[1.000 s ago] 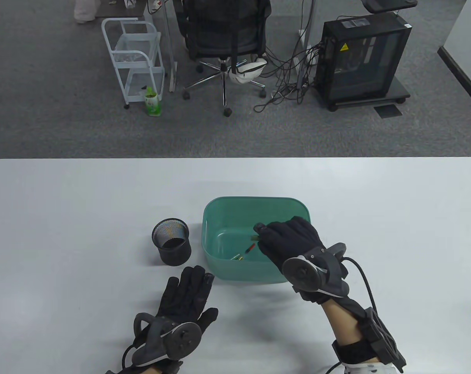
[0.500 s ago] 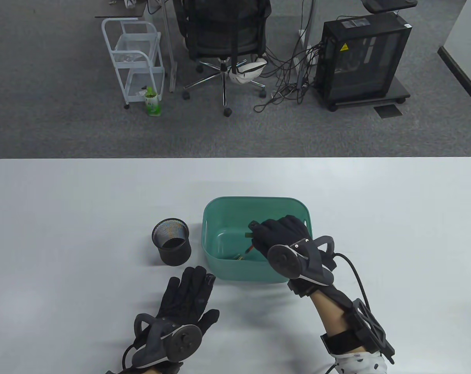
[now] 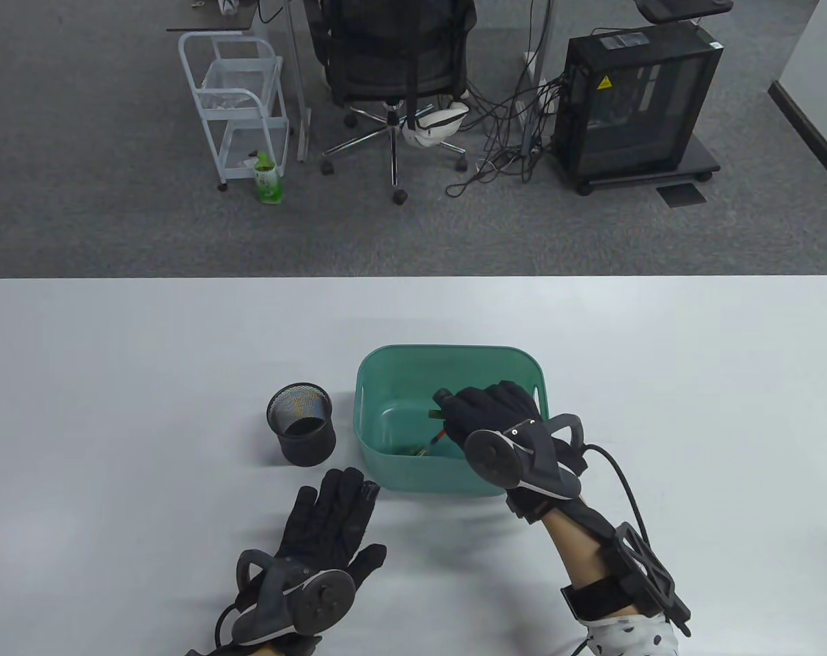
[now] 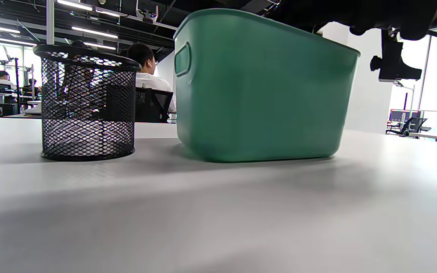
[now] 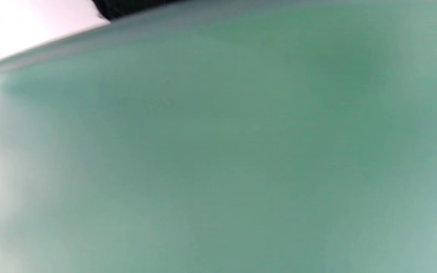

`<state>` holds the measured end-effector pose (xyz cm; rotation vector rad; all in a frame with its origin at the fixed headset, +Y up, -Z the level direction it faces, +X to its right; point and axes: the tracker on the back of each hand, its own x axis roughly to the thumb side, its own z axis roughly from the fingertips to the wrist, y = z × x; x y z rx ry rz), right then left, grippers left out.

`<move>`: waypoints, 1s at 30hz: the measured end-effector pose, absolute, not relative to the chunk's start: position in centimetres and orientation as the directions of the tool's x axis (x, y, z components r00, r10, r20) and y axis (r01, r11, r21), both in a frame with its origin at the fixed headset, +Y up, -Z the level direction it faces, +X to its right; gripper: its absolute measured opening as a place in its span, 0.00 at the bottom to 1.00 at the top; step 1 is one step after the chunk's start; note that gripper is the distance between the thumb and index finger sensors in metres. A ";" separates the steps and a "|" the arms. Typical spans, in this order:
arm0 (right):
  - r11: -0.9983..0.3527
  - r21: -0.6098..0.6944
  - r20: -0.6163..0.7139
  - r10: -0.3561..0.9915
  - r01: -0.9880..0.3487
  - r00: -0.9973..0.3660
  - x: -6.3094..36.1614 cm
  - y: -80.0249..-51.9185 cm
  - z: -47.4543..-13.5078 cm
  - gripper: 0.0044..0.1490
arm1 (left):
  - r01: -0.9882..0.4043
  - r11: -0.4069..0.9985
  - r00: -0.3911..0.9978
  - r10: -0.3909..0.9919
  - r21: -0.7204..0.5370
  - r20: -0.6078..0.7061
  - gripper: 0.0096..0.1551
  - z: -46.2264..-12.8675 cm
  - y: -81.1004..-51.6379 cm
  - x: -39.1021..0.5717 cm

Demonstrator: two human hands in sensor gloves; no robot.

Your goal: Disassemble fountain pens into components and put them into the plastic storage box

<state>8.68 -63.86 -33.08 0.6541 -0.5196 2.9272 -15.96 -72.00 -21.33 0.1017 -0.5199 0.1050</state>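
Two hands: left hand (image 3: 331, 523) flat on table (image 3: 113, 410), fingers straight.
Right hand (image 3: 495, 417): inside green box (image 3: 448, 355), pinching a small part; identity unclear.
Left wrist view: mesh cup (image 4: 87, 108) beside box.
Right wrist view: blurred green wall only.

Box (image 3: 386, 362): green plastic, smooth, showing a soft semi-matt sheen on its walls. Cup (image 3: 301, 424): black metal mesh, open weave, matt, letting light through. Table (image 3: 113, 383): pale grey top, smooth, matt, giving faint dull reflections in the left wrist view. Gloves on the left hand (image 3: 328, 519) and right hand (image 3: 502, 413): black cloth, matt, looking knitted. Trackers: dark grey plastic, smooth, lightly glossy. Floor: grey carpet, rough.
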 end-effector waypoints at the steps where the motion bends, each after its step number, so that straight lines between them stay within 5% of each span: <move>1: -0.937 -0.308 0.429 0.020 -0.167 -0.903 8.7 -63.8 -33.1 0.30 | -0.126 0.990 0.863 0.075 0.070 0.500 0.46 -21.3 -72.0 -16.0; 30: -0.939 -0.290 0.432 0.041 -0.182 -0.901 12.3 -65.4 -27.9 0.43 | -0.124 0.990 0.867 0.072 0.074 0.493 0.46 -21.4 -71.7 -16.0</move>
